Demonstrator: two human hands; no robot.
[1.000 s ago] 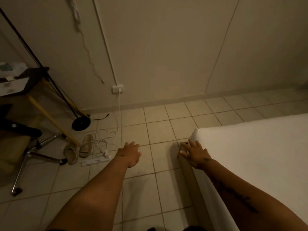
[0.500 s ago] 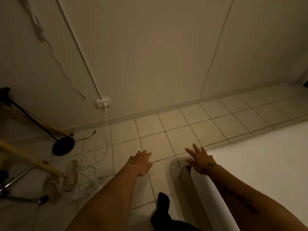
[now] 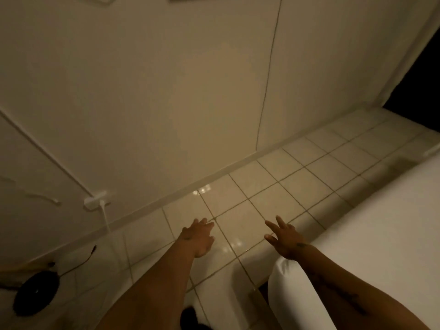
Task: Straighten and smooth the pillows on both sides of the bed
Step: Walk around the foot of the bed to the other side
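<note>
Setting: bedroom in a home, dimly lit. Evidence: a white-sheeted mattress corner (image 3: 357, 258) is seen at the lower right of the frame; glossy pale square floor tiles (image 3: 273, 191) with dark grout are laid across the centre; plain cream wall panels (image 3: 166, 91) fill the upper frame; a white wall socket with a plugged-in white cable (image 3: 95, 201) is mounted at left; a black round stand base (image 3: 35, 294) is placed at lower left.
</note>
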